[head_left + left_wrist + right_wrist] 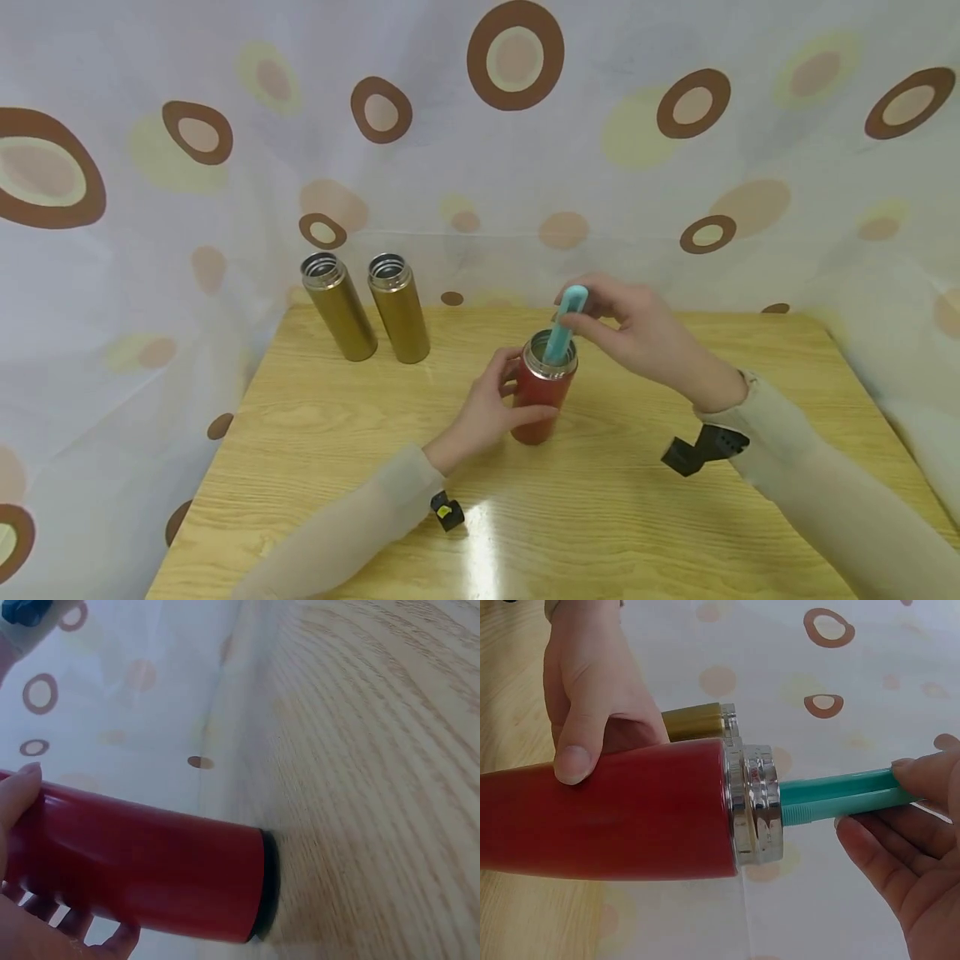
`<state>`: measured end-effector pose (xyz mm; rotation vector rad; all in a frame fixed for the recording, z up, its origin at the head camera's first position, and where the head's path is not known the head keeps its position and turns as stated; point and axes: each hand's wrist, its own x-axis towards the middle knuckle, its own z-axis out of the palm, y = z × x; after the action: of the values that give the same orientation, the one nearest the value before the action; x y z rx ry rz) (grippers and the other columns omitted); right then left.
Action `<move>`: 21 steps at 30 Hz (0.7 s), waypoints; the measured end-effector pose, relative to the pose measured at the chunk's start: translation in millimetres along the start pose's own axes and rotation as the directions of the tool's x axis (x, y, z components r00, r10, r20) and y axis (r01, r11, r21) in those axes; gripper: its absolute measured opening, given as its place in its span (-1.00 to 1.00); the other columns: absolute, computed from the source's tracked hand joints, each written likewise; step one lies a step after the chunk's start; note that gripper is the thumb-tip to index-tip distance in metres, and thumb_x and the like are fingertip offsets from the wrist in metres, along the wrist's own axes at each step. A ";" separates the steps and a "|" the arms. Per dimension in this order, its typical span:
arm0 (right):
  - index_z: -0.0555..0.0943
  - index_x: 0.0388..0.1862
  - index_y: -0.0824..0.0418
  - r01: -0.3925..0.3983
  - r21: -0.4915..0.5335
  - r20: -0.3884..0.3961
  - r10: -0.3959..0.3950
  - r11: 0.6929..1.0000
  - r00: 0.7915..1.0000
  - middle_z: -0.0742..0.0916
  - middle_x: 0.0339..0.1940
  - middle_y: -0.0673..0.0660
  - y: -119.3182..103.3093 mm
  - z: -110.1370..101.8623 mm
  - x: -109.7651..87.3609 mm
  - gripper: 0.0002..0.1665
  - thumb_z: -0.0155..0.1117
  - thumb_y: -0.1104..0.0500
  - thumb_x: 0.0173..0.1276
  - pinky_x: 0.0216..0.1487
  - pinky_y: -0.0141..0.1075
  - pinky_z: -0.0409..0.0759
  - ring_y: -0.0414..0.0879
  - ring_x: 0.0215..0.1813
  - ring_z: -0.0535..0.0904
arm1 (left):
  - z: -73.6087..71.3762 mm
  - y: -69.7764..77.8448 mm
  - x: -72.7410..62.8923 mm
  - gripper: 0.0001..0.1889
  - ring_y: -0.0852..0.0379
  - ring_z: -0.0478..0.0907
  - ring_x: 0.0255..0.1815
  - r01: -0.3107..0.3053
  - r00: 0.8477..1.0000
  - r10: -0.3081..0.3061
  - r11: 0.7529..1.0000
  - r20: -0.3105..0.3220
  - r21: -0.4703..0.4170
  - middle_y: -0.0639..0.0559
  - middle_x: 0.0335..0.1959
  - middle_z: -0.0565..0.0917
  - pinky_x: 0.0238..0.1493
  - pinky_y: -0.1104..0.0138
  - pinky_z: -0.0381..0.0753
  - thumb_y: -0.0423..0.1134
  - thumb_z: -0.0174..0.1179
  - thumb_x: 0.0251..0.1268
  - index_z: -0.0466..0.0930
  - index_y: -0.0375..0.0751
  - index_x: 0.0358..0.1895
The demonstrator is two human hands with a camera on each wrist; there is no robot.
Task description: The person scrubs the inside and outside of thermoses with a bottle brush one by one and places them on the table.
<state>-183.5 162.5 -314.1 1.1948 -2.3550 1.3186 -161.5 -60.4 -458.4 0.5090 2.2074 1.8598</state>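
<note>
A red thermos [538, 400] without a lid stands on the table, its steel mouth facing up. My left hand [487, 408] grips its body, thumb on the near side and fingers round the other; the left wrist view shows the dark base of the thermos [150, 862] close on the wood. Out of the mouth rises a teal plastic handle [566, 325] with a groove along its length. Thumb and fingers of my right hand [630, 325] pinch it near the top. The lower end of the handle [847, 796] is hidden inside the thermos.
Two gold thermoses [345, 317], also lidless, stand side by side at the table's back left. Behind the wooden table [337, 467] hangs a white cloth [450, 175] with brown and yellow ovals, which also covers both sides.
</note>
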 end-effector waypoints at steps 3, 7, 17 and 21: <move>0.65 -0.01 0.27 -0.028 0.051 -0.043 0.030 0.998 0.999 0.77 -0.19 0.02 0.1 -4.7 -3.2 -0.78 0.29 0.47 0.45 -0.14 -0.41 0.70 -0.16 -0.23 0.74 | -1.2 3.1 0.3 -0.23 0.07 0.44 0.43 -0.012 1.000 0.012 1.000 -0.024 0.000 0.09 0.38 0.55 0.46 0.03 0.43 -0.21 0.55 0.22 0.33 0.07 0.46; 0.67 -0.04 0.29 -0.027 0.098 -0.108 0.037 0.995 0.993 0.79 -0.19 0.08 -0.7 -10.4 -7.2 -0.83 0.25 0.45 0.49 -0.17 -0.42 0.70 -0.18 -0.25 0.75 | -4.6 7.5 0.4 -0.25 0.08 0.45 0.40 -0.044 0.998 0.044 0.999 -0.052 0.014 0.12 0.34 0.57 0.46 0.01 0.42 -0.21 0.55 0.22 0.39 0.12 0.46; 0.61 -0.05 0.55 0.031 0.325 -0.260 0.058 0.945 0.964 0.80 -0.13 0.22 -0.5 -22.5 -20.3 -0.86 0.16 0.54 0.49 -0.07 -0.23 0.76 -0.08 -0.17 0.79 | -14.8 14.6 -4.0 -0.23 0.07 0.47 0.37 -0.009 0.997 0.012 0.999 -0.073 0.043 0.24 0.36 0.56 0.39 0.00 0.48 -0.14 0.57 0.18 0.45 0.30 0.47; 0.57 -0.05 0.63 0.073 0.370 -0.329 0.057 0.926 0.943 0.78 -0.12 0.25 -1.7 -27.7 -25.8 -0.85 0.13 0.58 0.47 -0.07 -0.24 0.76 -0.06 -0.12 0.80 | -17.7 15.0 -5.7 -0.22 0.05 0.48 0.37 -0.008 0.998 0.011 0.999 -0.067 0.042 0.23 0.37 0.55 0.38 0.00 0.49 -0.16 0.58 0.17 0.45 0.30 0.47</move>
<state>-171.0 198.1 -309.9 0.9650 -1.9083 1.8682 -161.0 -76.6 -440.7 0.4716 2.2946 1.8660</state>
